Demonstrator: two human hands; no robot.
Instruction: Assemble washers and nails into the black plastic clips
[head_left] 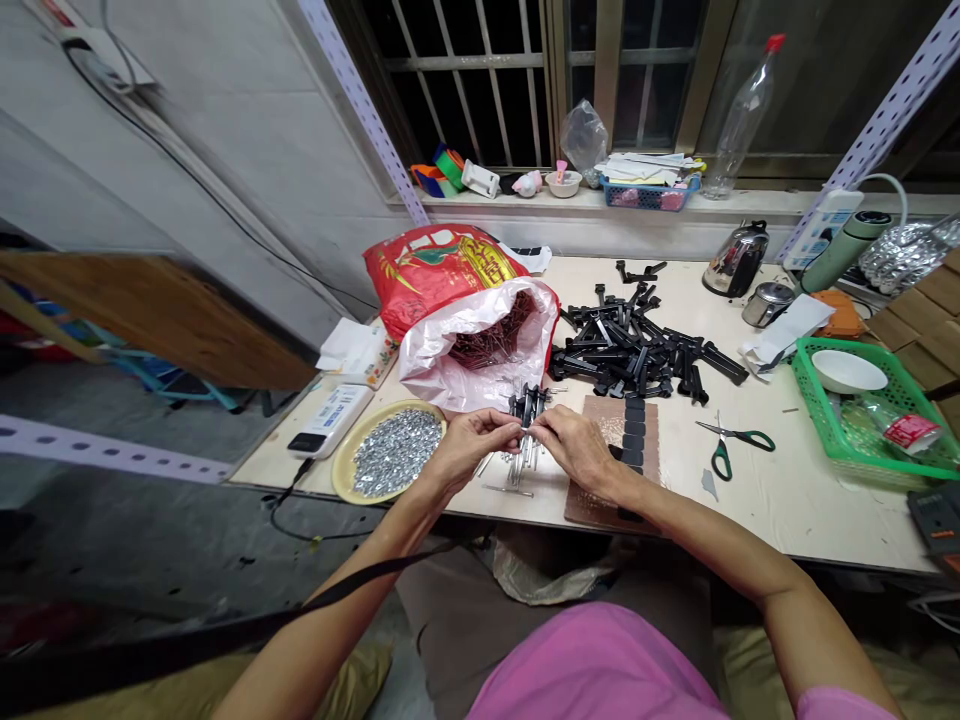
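Note:
My left hand (480, 437) and my right hand (574, 447) meet above the table's front part, fingertips pinched close together. What lies between the fingertips is too small to make out. Just behind and under them is a small group of black plastic pieces with metal pins (531, 400). A loose metal pin (510, 491) lies in front. Left of my left hand stands a yellow bowl (339, 480) of small shiny metal parts (397, 452). Beside my right hand, a brown board (592, 503) carries a row of black squares (634, 440).
An open red bag (442, 265) of thin reddish metal pieces stands behind my hands, near a heap of black plastic parts (630, 345). Scissors (724, 440) and a green basket (817, 440) are rightward. A white power bank (330, 420) sits at the left edge.

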